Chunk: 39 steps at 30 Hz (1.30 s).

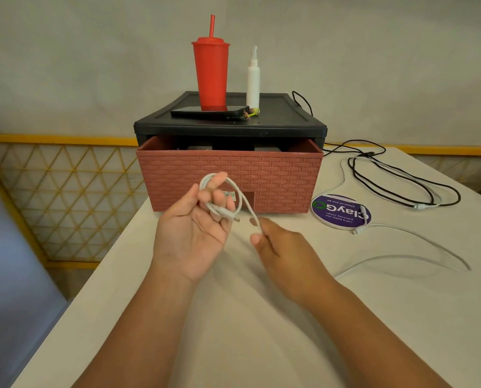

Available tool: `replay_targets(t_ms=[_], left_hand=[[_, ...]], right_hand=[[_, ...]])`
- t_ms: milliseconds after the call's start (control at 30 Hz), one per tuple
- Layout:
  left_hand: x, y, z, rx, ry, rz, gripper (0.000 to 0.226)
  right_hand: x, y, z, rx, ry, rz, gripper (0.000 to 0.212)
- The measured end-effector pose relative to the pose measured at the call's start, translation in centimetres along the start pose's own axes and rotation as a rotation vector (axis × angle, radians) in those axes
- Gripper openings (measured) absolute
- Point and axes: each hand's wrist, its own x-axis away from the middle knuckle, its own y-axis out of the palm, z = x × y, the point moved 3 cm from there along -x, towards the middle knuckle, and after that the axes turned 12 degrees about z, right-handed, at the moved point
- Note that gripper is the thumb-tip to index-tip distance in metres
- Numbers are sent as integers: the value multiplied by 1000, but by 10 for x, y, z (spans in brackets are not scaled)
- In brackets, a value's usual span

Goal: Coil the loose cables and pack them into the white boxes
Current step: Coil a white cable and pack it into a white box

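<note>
My left hand [194, 231] holds the cable [245, 201] looped round its curled fingers; my right hand [281, 247] pinches the strand, seemingly taut, above the bench [233, 317].

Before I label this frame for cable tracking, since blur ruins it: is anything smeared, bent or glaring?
Head view: soft, even light, no glare. Head view: the white cable has a trailing loop on the table that is smeared, while its coil on the left hand fingers is sharp. Head view: the wide lens bows the yellow rail.
</note>
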Motion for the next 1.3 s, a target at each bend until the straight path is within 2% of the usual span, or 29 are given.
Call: replay_targets(t_ms=[167, 267, 367, 433, 567, 633, 667, 767, 833, 967, 1100, 1300], left_hand=[[2, 1, 2, -362, 310, -44, 27], [3, 1, -6, -795, 463, -46, 37], [1, -5, -19, -1295, 648, -106, 45], [1, -7, -25, -1435, 652, -155, 38], [5, -6, -30, -1338, 477, -176, 18], [7, -3, -33, -1289, 403, -218, 35], [8, -2, -34, -1245, 344, -217, 37], [6, -1, -31, -1077, 193, -166, 23], [7, 0, -28, -957, 140, -165, 29], [8, 0, -26, -724, 7, -108, 30], [8, 0, -30, -582, -133, -82, 28], [11, 1, -34, -569, -264, -178, 30]], right_hand=[[10, 11, -6, 247, -32, -228, 28], [15, 12, -15, 259, -58, -292, 25], [14, 1, -25, 277, -145, -224, 22], [9, -12, -27, 313, -213, -92, 22], [2, -35, -22, 176, -274, 188, 14], [-1, -38, -14, 129, -242, 246, 13], [-3, -39, -10, 104, -199, 254, 14], [-6, -43, -4, -63, -80, 258, 17], [-7, -43, -1, -208, -21, 238, 15], [-9, -36, 1, -382, -27, 162, 10], [-8, -31, 2, -384, -52, 168, 26], [-8, -26, 5, -236, -79, 214, 29]])
